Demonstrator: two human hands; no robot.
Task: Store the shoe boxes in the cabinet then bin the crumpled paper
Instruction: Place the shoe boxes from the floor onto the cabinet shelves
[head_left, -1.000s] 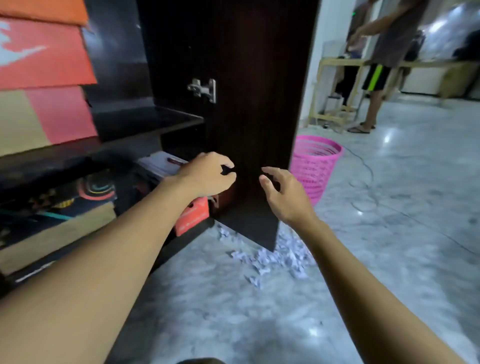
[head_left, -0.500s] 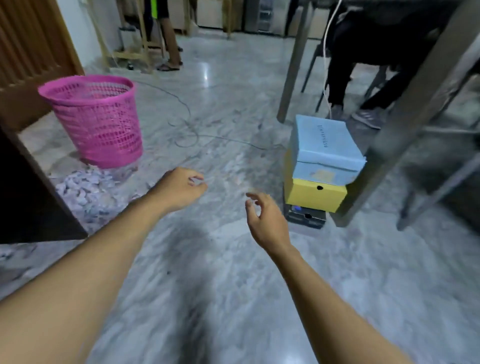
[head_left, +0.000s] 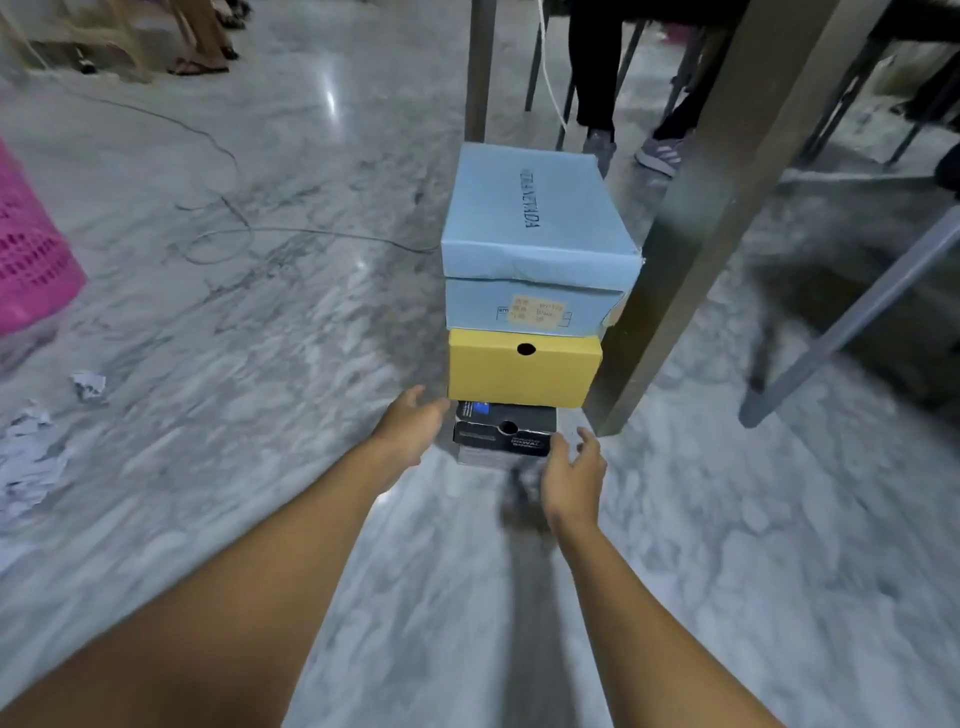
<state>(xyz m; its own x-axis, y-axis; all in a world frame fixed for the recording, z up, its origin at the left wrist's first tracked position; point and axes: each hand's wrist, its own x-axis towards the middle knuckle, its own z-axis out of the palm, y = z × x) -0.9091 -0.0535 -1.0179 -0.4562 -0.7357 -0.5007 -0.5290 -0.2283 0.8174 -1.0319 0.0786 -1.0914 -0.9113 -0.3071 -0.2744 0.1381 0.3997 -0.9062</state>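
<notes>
Left hand (head_left: 410, 431), right hand (head_left: 574, 475) nearer; black box (head_left: 506, 434) between fingers (head_left: 589, 441)

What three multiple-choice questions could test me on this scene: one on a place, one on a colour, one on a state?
1. Where is the yellow box?
A) On top of the stack.
B) Between the blue box and the black box.
C) Alone on the floor.

2. What colour is the basket at the left edge?
A) Pink.
B) Green.
C) White.

3. How are the left hand and right hand?
A) Open, holding nothing.
B) Gripping the blue box.
C) Clenched into fists.

Answers:
1 B, the blue box lies on it and the black box under it.
2 A, its mesh wall is pink.
3 A, the fingers are spread on either side of the black box, curled round nothing.
</notes>
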